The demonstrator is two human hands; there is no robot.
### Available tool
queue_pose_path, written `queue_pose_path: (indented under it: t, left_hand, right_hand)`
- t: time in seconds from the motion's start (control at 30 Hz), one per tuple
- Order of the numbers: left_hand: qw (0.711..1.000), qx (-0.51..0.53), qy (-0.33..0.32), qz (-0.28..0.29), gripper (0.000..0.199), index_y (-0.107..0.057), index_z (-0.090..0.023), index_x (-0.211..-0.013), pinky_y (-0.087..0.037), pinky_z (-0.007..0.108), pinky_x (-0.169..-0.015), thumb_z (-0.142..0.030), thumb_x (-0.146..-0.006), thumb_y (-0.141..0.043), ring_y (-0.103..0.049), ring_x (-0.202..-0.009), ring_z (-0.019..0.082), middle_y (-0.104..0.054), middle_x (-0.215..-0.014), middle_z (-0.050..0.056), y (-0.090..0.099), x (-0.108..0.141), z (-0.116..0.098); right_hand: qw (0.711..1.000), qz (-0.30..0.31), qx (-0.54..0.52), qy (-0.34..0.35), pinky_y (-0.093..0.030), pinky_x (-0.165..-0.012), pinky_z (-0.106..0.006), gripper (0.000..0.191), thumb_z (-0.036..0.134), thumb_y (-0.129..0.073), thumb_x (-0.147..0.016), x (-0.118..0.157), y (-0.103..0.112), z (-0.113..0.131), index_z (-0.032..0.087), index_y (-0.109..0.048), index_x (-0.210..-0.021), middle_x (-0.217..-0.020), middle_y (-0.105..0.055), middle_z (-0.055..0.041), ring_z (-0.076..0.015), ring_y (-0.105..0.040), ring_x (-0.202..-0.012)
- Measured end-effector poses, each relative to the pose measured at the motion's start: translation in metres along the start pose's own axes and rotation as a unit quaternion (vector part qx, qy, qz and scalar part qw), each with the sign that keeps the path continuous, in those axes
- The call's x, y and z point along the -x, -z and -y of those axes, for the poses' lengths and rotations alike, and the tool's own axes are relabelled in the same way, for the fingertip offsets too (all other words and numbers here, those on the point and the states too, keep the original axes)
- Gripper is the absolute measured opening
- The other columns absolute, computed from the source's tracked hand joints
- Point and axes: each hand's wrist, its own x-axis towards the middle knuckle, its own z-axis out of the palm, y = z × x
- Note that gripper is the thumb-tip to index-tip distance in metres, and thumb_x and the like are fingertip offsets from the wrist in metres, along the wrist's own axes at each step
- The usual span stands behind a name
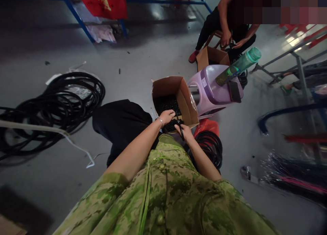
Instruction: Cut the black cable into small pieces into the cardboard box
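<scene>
Over an open cardboard box (187,107) between my knees, both my hands work close together. My left hand (167,117), a bracelet at its wrist, has its fingers pinched; what they hold is too small to make out. My right hand (187,133) is closed around a slim dark tool (181,131) that looks like black scissors and points up toward the left fingertips. Many small black pieces (167,104) lie in the box beneath the hands. Beside my right forearm lies a coil of black tubing (211,146), partly hidden.
A purple stool (211,88) carries a green bottle (240,66) and a dark phone (234,91). More black tubing (74,95) lies coiled at left, near a pale bent rod (51,127). Another person's hands (226,39) work above a second box (203,58). Metal racks stand right.
</scene>
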Motion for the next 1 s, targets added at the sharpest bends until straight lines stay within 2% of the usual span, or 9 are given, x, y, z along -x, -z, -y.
queue_pose_path:
  t: [0.13, 0.33, 0.5, 0.63, 0.8, 1.0]
  left_hand:
    - [1.000, 0.016, 0.012, 0.002, 0.013, -0.059, -0.016, -0.069, -0.035, 0.022, -0.056, -0.022, -0.079, -0.053, -0.043, -0.054, 0.010, -0.050, -0.054, -0.004, -0.001, -0.002, -0.001]
    - [0.999, 0.025, 0.032, 0.007, 0.012, -0.057, -0.017, -0.068, -0.032, 0.021, -0.052, -0.021, -0.078, -0.054, -0.040, -0.050, 0.009, -0.048, -0.051, -0.005, 0.000, -0.002, 0.000]
    - [0.999, 0.009, 0.047, 0.016, 0.014, -0.056, -0.016, -0.064, -0.033, 0.021, -0.052, -0.017, -0.078, -0.055, -0.043, -0.051, 0.009, -0.052, -0.053, -0.004, -0.002, -0.001, 0.000]
    - [0.998, 0.009, 0.065, 0.000, 0.011, -0.057, -0.016, -0.068, -0.034, 0.021, -0.053, -0.018, -0.079, -0.056, -0.044, -0.050, 0.009, -0.055, -0.055, -0.003, -0.004, -0.001, 0.001]
    - [0.998, 0.023, 0.058, 0.000, 0.011, -0.056, -0.016, -0.071, -0.034, 0.020, -0.051, -0.021, -0.081, -0.054, -0.042, -0.048, 0.008, -0.055, -0.056, -0.004, -0.004, -0.001, 0.002]
    - [0.995, 0.042, 0.012, 0.089, 0.011, -0.057, -0.016, -0.073, -0.031, 0.019, -0.048, -0.026, -0.078, -0.059, -0.040, -0.045, 0.006, -0.051, -0.051, -0.006, -0.003, 0.000, 0.000]
  right_hand:
    - [0.999, -0.032, 0.026, 0.006, -0.029, -0.053, -0.024, 0.063, 0.075, -0.041, -0.078, 0.003, -0.002, 0.001, 0.019, -0.047, -0.052, -0.049, -0.044, 0.0013, -0.0122, -0.042, -0.053]
    - [0.999, -0.027, -0.006, -0.028, -0.036, -0.051, -0.022, 0.063, 0.075, -0.046, -0.078, 0.011, -0.009, -0.002, 0.019, -0.048, -0.050, -0.042, -0.048, 0.0005, -0.0125, -0.049, -0.046]
    - [0.998, -0.034, -0.014, -0.043, -0.040, -0.051, -0.023, 0.062, 0.075, -0.048, -0.078, 0.014, -0.018, -0.006, 0.019, -0.051, -0.050, -0.040, -0.049, 0.0007, -0.0130, -0.053, -0.043]
    - [0.998, -0.033, -0.018, -0.045, -0.040, -0.050, -0.022, 0.061, 0.075, -0.049, -0.078, 0.015, -0.022, -0.008, 0.020, -0.052, -0.051, -0.039, -0.050, 0.0006, -0.0139, -0.055, -0.044]
    - [0.998, -0.014, -0.012, -0.055, -0.039, -0.049, -0.022, 0.056, 0.070, -0.052, -0.079, 0.010, -0.013, -0.004, 0.019, -0.054, -0.056, -0.044, -0.054, 0.0006, -0.0136, -0.056, -0.044]
    - [0.994, 0.052, -0.052, -0.076, -0.039, -0.049, -0.022, 0.054, 0.070, -0.054, -0.077, -0.002, 0.010, 0.002, 0.018, -0.057, -0.062, -0.053, -0.058, -0.0005, -0.0138, -0.058, -0.050]
